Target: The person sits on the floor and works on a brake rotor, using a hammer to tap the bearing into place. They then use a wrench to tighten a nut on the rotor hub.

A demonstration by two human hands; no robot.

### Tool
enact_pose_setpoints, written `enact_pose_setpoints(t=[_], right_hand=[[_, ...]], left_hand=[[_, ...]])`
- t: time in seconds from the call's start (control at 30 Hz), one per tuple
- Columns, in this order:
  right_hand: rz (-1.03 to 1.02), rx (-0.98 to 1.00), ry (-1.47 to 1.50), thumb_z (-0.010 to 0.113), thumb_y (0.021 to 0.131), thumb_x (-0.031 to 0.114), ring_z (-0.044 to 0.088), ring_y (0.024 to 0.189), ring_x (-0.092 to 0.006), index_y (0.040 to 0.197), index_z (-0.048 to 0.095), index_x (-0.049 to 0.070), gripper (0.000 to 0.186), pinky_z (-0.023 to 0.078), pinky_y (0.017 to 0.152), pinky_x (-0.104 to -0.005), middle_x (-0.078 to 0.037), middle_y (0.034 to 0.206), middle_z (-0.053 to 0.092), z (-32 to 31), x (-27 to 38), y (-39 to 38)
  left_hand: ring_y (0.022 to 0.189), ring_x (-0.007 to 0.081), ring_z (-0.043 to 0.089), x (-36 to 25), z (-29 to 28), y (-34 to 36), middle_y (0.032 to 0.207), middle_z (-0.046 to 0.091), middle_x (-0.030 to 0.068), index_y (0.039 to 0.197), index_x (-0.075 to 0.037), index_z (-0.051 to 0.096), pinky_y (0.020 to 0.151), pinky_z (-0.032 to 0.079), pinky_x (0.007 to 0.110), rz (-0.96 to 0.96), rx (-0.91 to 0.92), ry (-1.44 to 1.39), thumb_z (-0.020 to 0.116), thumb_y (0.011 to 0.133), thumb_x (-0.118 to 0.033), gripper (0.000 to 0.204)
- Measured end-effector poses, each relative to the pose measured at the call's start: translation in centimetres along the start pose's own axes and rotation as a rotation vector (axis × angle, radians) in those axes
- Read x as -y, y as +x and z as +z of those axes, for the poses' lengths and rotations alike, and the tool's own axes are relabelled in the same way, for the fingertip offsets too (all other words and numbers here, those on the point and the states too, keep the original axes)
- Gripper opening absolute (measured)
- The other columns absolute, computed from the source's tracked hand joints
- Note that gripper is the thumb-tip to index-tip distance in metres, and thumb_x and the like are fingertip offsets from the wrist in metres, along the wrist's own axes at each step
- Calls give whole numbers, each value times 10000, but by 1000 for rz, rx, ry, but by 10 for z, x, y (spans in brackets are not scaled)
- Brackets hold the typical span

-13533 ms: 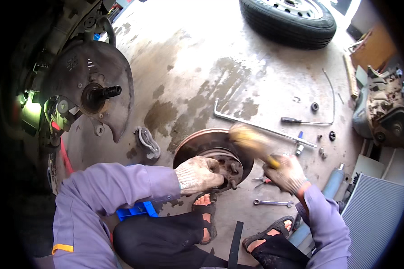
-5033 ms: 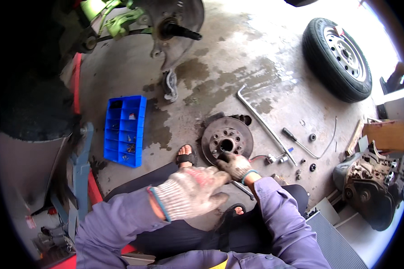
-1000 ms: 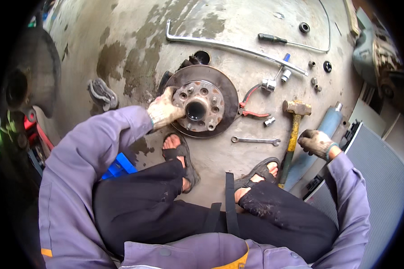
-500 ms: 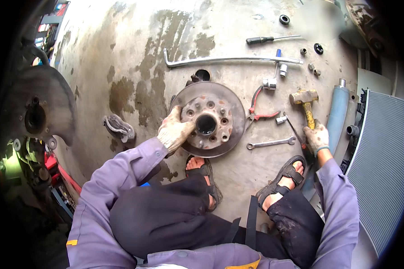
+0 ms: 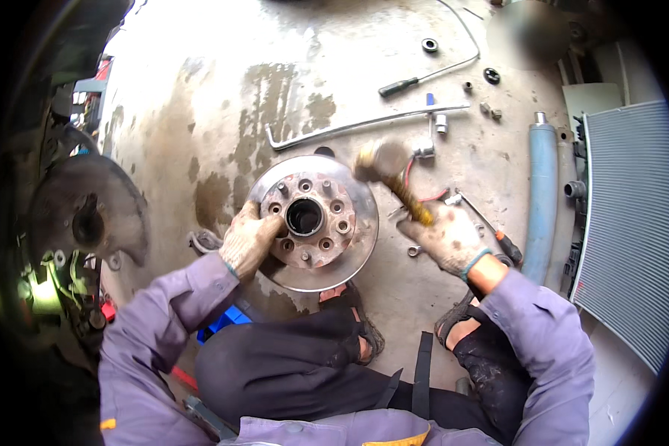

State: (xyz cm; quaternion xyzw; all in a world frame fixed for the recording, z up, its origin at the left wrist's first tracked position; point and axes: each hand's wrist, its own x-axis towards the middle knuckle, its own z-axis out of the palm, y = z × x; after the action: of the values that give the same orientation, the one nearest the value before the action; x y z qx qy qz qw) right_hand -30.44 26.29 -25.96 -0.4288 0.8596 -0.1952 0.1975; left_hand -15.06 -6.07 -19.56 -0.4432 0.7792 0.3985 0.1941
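A round brake disc (image 5: pixel 363 215) with a rusty hub face, stud holes and an open centre bore faces up in front of me. My left hand (image 5: pixel 249 239), in a dirty knit glove, grips its left edge, thumb on the hub face. In my gloved right hand (image 5: pixel 453 236) is the yellow handle of a hammer (image 5: pixel 386 160). Motion blurs the hammer, whose head is raised beside the disc's upper right edge, apart from it as it appears. Behind the hammer, red-handled pliers (image 5: pixel 432 196) are partly hidden. The right hand covers most of a wrench (image 5: pixel 414 251).
Beyond the disc lie a long bent metal bar (image 5: pixel 364 128), a screwdriver (image 5: pixel 399 87), a socket (image 5: pixel 441 123) and a bearing-like ring (image 5: pixel 430 45). A blue cylinder (image 5: pixel 543 193) and a finned radiator (image 5: pixel 632 223) stand right. Another disc-shaped part (image 5: pixel 119 201) is at left.
My right hand has brought the hammer up and left from the floor by the blue cylinder toward the disc. The left hand keeps its grip on the disc. The whole view has shifted.
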Motion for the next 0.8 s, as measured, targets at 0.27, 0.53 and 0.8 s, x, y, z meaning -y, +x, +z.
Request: enact_pose_setpoints(t=[0.27,0.53,0.8], right_hand=[[395,-163,909,659,996,253,653,755,-201,1047,699,23,239,519,646,-344,-74,830,667,-42,48,13],[592,-78,1122,655,964,446,646,661,-213,1005,715,30,422,534,571,-420,-86,680,605,-63,43,43],[333,-327,777,632,1009,377,479,470,-83,840,607,77,345,444,433,-284,22,634,505,-245,10,96]], left_hand=[[1001,245,680,-4,-37,-13,1129,679,181,1287,59,591,865,561,357,16,0,-185,678,831,-239,552],[602,187,627,-143,-170,-64,708,642,94,1026,-41,701,544,515,376,125,-450,302,527,911,-211,269],[1259,361,636,-151,-139,-51,1386,619,272,1455,30,496,1051,523,421,341,-377,1069,629,932,-429,708]])
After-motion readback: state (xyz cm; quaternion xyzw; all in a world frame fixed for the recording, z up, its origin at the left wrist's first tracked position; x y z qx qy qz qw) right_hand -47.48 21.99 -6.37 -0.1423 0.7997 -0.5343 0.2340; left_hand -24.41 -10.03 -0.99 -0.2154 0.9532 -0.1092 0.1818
